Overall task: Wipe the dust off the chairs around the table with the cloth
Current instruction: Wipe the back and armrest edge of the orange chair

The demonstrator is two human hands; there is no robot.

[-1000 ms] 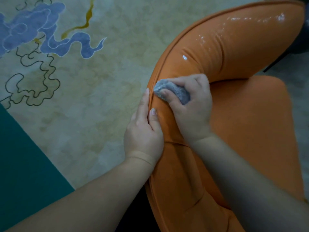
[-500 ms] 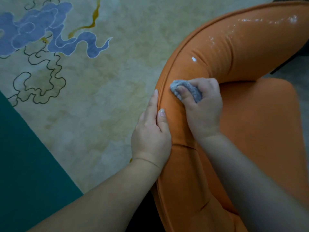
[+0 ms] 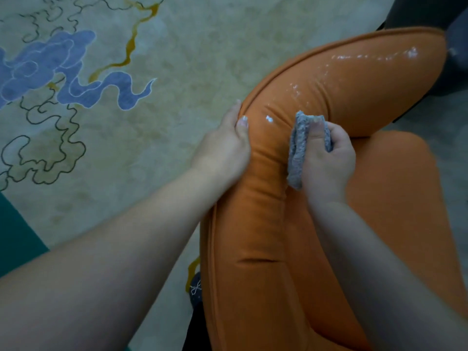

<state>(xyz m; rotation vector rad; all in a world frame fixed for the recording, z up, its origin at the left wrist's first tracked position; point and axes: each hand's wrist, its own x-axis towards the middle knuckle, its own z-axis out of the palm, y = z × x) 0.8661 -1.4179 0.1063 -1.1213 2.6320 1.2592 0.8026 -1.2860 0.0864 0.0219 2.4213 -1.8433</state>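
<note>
**dustbunny_42:** While I'm staring at this head-cam shot, can someone tell me what each hand is doing on that orange chair [image 3: 255, 249]?

**couchpotato:** Sure. Right hand [image 3: 326, 163] is clenched around a bunched-up grey cloth [image 3: 297, 150], thumb laid across the top of it. The cloth is pressed against the inner face of the curved backrest, right where it bends, just above the seat. So the cloth sits roughly mid-frame, a bit right of center.

**dustbunny_42:** And the left one?

**couchpotato:** Left hand [image 3: 224, 148] is grasping the outer edge of the backrest, along the piped seam. Thumb lies on top of the padding, fingers wrap down the outside, so I can't see their tips. The two hands are near each other with the padded roll between them.

**dustbunny_42:** What's the white stuff?

**couchpotato:** White specks [image 3: 269, 119], one blob just left of the cloth and a scattered streak along the far part of the backrest toward the right. Can't tell what it is exactly.

**dustbunny_42:** Floor?

**couchpotato:** Beige carpet [image 3: 177, 72] with a blue cloud pattern at far left, squiggly dark outlines and a gold line. Teal patch [image 3: 15, 239] on the near left. Something dark at the far right corner, too blurry to name.
</note>
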